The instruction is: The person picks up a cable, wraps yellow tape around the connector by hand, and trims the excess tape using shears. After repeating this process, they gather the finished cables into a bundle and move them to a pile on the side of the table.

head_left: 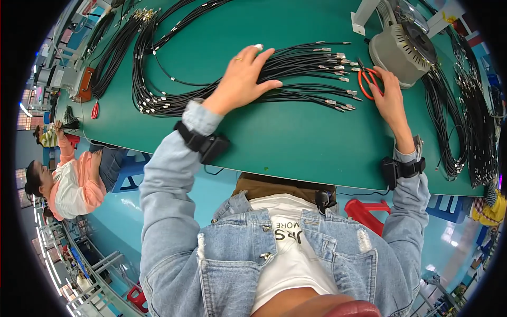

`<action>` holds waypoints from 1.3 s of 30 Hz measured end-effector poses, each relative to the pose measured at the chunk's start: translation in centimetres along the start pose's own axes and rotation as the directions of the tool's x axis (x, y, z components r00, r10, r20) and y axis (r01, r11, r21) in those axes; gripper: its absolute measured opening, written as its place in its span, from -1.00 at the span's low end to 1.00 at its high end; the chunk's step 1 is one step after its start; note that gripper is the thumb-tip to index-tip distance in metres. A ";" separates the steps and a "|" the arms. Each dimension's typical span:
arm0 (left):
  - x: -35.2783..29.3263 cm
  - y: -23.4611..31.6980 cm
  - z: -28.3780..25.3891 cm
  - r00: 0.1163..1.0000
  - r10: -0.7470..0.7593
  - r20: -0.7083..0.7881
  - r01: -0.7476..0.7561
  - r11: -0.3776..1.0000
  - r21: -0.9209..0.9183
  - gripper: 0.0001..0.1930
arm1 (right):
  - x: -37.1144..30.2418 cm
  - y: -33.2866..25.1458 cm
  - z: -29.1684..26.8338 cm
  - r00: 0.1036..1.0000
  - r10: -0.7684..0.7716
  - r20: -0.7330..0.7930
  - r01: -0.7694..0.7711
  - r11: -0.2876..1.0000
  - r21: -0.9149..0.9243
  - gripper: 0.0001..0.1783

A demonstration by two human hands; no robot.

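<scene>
My left hand (240, 79) lies across a bundle of thin black cables (296, 63), its fingers spread and thumb stretched out to the right. Small metal-and-clear connectors tip the cables' right ends, which fan out over the green table. From there the bundle runs left and loops back toward the far edge. My right hand (391, 98) has its thumb and fingers on the handles of small red-handled pliers (362, 83), just right of the connector ends. The pliers' dark jaws point away from me, close to the cable tips; whether they touch any is too small to tell.
A grey rounded machine (398, 55) stands at the far right beside a white metal bracket (360, 24). More black cable bundles (446, 127) hang along the right side. Another bundle (113, 58) lies far left, near an orange-brown box (85, 84). A co-worker (76, 182) sits at left.
</scene>
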State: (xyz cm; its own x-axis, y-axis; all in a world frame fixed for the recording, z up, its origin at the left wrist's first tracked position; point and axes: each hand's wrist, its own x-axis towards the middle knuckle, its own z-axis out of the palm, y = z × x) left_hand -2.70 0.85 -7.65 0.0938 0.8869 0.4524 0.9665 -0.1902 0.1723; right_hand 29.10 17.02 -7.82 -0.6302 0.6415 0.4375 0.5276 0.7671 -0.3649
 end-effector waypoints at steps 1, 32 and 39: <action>-0.1 0.0 0.4 1.000 0.003 -0.001 -0.003 1.000 -0.001 -0.38 | -0.5 0.5 0.1 0.999 0.038 0.015 -0.038 0.999 0.005 -0.59; 6.4 5.4 3.9 0.982 0.114 0.150 -0.056 0.937 -0.346 -0.75 | 0.0 -3.8 -3.5 0.878 0.341 0.337 -0.387 0.090 0.918 -0.73; 6.6 5.6 6.2 0.991 -0.016 0.133 0.059 0.941 -0.332 -0.86 | 0.1 -3.9 -1.5 0.856 0.360 0.372 -0.418 0.056 0.907 -0.74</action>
State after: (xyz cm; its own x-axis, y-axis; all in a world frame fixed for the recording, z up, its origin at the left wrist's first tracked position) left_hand 4.82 8.22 -9.17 0.1094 0.9378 0.3295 0.8362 -0.2661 0.4795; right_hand 27.83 14.15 -5.11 -0.5615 0.8251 -0.0630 -0.2237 -0.2246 -0.9484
